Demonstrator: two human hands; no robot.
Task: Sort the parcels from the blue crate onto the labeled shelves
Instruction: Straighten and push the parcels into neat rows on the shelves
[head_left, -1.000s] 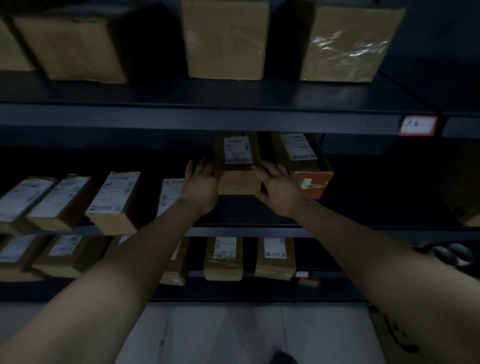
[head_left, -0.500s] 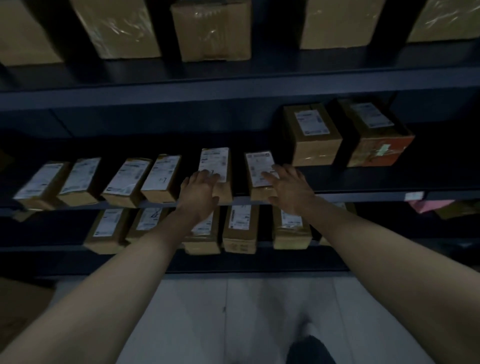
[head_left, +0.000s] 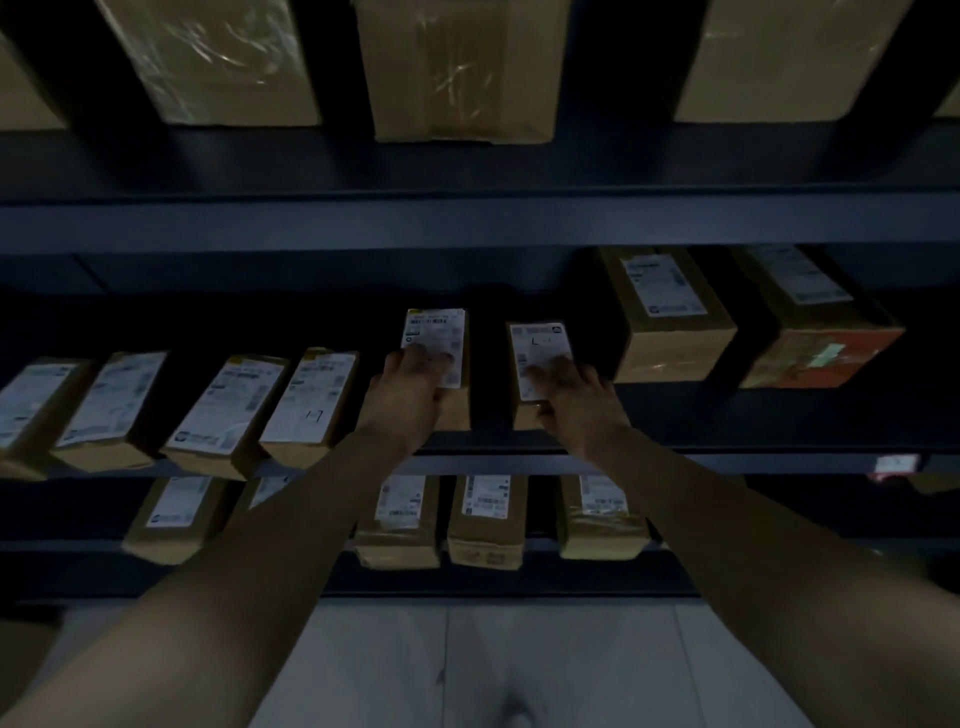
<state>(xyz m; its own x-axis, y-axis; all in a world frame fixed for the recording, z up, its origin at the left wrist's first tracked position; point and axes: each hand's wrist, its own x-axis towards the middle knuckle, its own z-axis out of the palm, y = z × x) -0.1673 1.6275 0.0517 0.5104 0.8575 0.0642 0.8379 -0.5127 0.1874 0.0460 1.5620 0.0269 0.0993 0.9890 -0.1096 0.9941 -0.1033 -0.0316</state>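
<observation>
Two small brown parcels with white labels lie side by side on the middle shelf. My left hand is closed over the near end of the left parcel, fingers on its label. The right parcel is held the same way at its near end by my right hand. Both parcels rest on the shelf board. No blue crate is in view.
Several labelled parcels line the shelf to the left; two bigger boxes stand to the right. More parcels fill the lower shelf and large cartons the top one. A shelf tag sits at the right edge.
My hands left the bigger box at the right, moved left and down along the middle shelf, and have closed on the two small parcels.
</observation>
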